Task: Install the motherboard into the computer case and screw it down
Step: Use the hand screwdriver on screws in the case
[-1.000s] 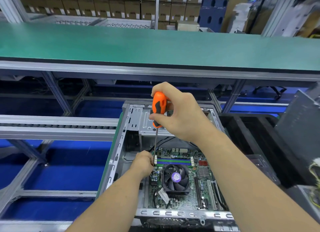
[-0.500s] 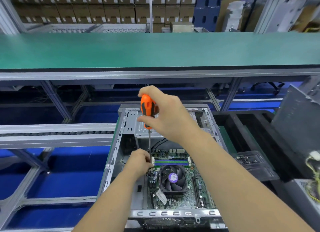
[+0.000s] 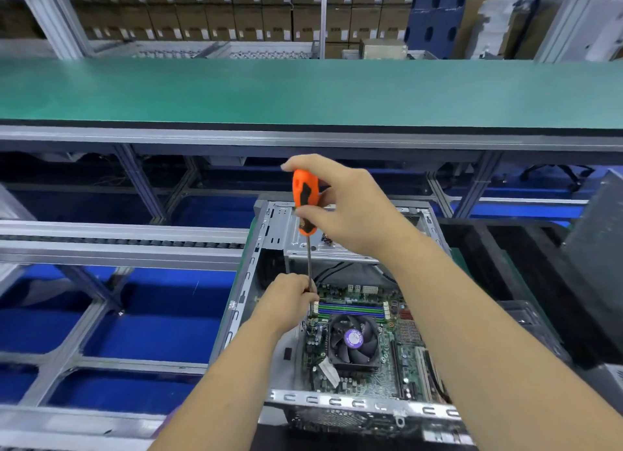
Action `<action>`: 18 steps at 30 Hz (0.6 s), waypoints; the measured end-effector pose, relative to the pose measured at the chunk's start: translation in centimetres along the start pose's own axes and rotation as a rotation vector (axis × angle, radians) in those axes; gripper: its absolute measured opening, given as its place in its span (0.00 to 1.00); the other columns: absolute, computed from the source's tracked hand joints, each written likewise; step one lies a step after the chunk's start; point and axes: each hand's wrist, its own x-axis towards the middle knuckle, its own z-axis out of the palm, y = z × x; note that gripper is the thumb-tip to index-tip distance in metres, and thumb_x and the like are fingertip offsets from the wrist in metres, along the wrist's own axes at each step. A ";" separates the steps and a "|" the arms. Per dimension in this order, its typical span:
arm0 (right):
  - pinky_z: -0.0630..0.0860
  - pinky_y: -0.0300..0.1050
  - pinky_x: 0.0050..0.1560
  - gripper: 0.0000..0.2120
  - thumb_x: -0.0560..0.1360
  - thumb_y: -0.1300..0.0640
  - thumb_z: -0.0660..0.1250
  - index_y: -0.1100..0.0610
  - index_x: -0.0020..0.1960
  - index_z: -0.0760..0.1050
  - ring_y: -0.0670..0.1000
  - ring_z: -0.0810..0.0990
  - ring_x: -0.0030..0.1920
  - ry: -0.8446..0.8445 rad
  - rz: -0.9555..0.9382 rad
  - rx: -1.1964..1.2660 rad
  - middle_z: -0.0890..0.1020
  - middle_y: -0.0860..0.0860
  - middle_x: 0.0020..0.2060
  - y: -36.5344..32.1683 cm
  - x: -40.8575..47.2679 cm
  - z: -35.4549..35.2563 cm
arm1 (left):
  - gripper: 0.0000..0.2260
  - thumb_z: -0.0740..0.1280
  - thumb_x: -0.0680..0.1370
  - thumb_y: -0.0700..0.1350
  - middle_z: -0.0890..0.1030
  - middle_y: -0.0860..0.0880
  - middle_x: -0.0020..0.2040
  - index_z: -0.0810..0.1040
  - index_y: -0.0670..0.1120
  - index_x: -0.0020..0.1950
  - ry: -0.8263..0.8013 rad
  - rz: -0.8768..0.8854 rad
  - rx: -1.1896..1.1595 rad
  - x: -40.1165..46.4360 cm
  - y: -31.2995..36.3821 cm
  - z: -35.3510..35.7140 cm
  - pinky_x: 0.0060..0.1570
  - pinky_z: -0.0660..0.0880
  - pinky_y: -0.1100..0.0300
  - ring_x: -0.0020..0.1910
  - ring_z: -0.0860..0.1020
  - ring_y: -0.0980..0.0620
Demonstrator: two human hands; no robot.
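Little moved: right hand still grips screwdriver upright. Left hand pinches its shaft, tip down at motherboard far-left corner.

Both hands — right, left — grip upright screwdriver over motherboard.

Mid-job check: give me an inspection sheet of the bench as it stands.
Surface: green conveyor belt, bare where seen.
Job's things: motherboard lies inside open computer case; orange screwdriver upright, tip at board's far-left corner.
Clutter: nothing seen.
Hands: right hand grips the handle; left hand steadies the shaft low down.
Cables: black leads behind the board.
Surroundings: stacked cartons, blue floor.
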 end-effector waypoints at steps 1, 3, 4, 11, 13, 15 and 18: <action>0.82 0.53 0.50 0.25 0.74 0.62 0.75 0.47 0.67 0.74 0.55 0.83 0.44 0.030 0.000 -0.017 0.79 0.49 0.48 0.0 0.0 -0.1 | 0.07 0.66 0.80 0.44 0.83 0.50 0.46 0.82 0.45 0.45 -0.003 -0.004 0.003 0.0 0.0 0.1 0.48 0.75 0.56 0.46 0.79 0.50; 0.80 0.55 0.52 0.23 0.72 0.58 0.79 0.51 0.63 0.75 0.56 0.81 0.44 0.063 0.005 -0.060 0.80 0.49 0.44 0.0 0.0 -0.3 | 0.07 0.65 0.80 0.43 0.83 0.50 0.49 0.82 0.45 0.46 -0.004 -0.008 0.000 0.2 0.0 0.4 0.51 0.75 0.56 0.49 0.78 0.50; 0.80 0.54 0.52 0.23 0.71 0.56 0.80 0.52 0.61 0.75 0.55 0.80 0.44 0.069 0.006 -0.081 0.80 0.48 0.43 -0.1 0.0 -0.4 | 0.06 0.65 0.80 0.43 0.83 0.50 0.49 0.82 0.46 0.47 -0.005 -0.007 -0.003 0.2 -0.1 0.4 0.50 0.75 0.57 0.48 0.78 0.51; 0.78 0.47 0.45 0.25 0.75 0.56 0.76 0.44 0.66 0.68 0.51 0.77 0.38 -0.030 0.006 -0.086 0.78 0.50 0.39 0.0 -0.5 -0.6 | 0.07 0.65 0.80 0.42 0.83 0.50 0.49 0.83 0.45 0.49 -0.015 0.013 -0.016 0.5 -0.3 0.6 0.50 0.75 0.60 0.47 0.78 0.53; 0.80 0.53 0.49 0.25 0.75 0.59 0.75 0.44 0.66 0.70 0.56 0.80 0.43 -0.096 -0.016 -0.073 0.80 0.54 0.42 0.0 -0.5 -0.4 | 0.07 0.66 0.80 0.42 0.83 0.49 0.50 0.83 0.44 0.49 -0.024 0.006 -0.018 0.5 -0.5 0.5 0.54 0.76 0.58 0.50 0.79 0.52; 0.80 0.55 0.48 0.22 0.75 0.58 0.75 0.44 0.62 0.70 0.57 0.81 0.44 -0.088 -0.006 -0.082 0.81 0.55 0.44 0.1 -0.4 -0.4 | 0.06 0.66 0.80 0.42 0.83 0.49 0.50 0.83 0.44 0.49 -0.023 0.005 -0.036 0.7 -0.5 0.5 0.55 0.76 0.57 0.51 0.79 0.51; 0.76 0.44 0.42 0.25 0.75 0.56 0.76 0.40 0.63 0.67 0.51 0.76 0.37 -0.054 0.029 -0.104 0.79 0.50 0.40 0.4 -0.1 -0.5 | 0.06 0.66 0.80 0.41 0.82 0.49 0.49 0.83 0.45 0.48 -0.025 -0.014 -0.071 0.7 -0.5 0.6 0.52 0.75 0.60 0.49 0.79 0.52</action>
